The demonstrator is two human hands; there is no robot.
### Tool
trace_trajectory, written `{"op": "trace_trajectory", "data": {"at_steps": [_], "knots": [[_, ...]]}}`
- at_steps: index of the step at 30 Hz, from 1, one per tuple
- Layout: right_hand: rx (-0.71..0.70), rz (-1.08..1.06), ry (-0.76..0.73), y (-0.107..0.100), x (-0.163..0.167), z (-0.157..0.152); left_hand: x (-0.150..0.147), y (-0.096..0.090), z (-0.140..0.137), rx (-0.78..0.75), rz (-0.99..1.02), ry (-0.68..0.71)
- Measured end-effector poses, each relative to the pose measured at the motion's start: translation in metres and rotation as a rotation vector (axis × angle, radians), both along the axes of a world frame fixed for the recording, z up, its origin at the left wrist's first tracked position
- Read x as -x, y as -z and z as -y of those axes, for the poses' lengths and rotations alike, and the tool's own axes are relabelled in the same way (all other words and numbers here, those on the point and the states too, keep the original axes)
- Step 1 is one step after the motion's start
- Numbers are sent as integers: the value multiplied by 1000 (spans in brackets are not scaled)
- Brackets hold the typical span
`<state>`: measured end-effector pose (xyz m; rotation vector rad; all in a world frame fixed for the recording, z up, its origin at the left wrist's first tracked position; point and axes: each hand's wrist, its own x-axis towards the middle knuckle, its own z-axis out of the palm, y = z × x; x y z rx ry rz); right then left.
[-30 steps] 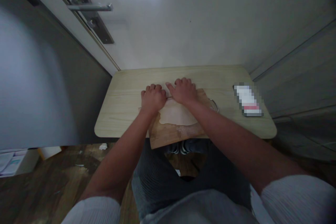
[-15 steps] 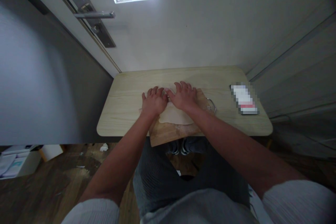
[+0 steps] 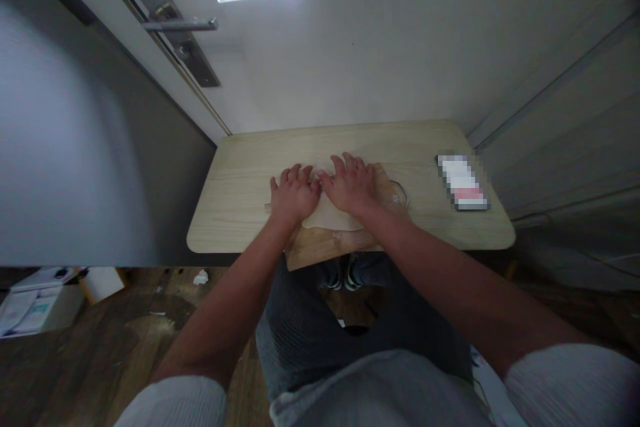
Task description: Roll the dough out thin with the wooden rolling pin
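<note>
A flat sheet of pale dough (image 3: 330, 217) lies on a wooden cutting board (image 3: 317, 248), which has a metal ring handle at its right end. My left hand (image 3: 294, 199) presses palm down over the left part of the dough, fingers stretched forward and apart. Beside it, my right hand (image 3: 351, 183) is also palm down and open over the dough's upper right. The two thumbs nearly meet. A short pale stub (image 3: 267, 207) sticks out left of my left hand, possibly a rolling pin's end; anything under the palms is hidden.
The board rests on a light wooden table (image 3: 230, 180) and overhangs its front edge. A phone (image 3: 463, 181) with a blurred screen lies at the right. Behind stands a white door with a metal handle (image 3: 183, 25). Papers (image 3: 43, 300) sit low at the left.
The whole view has shifted slightly, with the table appearing a little higher. Both hands keep nearly the same pose on the dough.
</note>
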<state>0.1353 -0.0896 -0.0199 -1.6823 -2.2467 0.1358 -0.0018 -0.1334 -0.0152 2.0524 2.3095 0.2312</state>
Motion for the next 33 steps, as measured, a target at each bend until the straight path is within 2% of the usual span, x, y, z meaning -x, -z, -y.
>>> {"op": "trace_trajectory", "data": {"at_steps": [24,33], "knots": [[-32,-6,-50,14,-23,55,-19,-1,50,-74,-28,10],[-60,-37,-103,20,-39,92,-24,-10,70,-41,-38,54]]}}
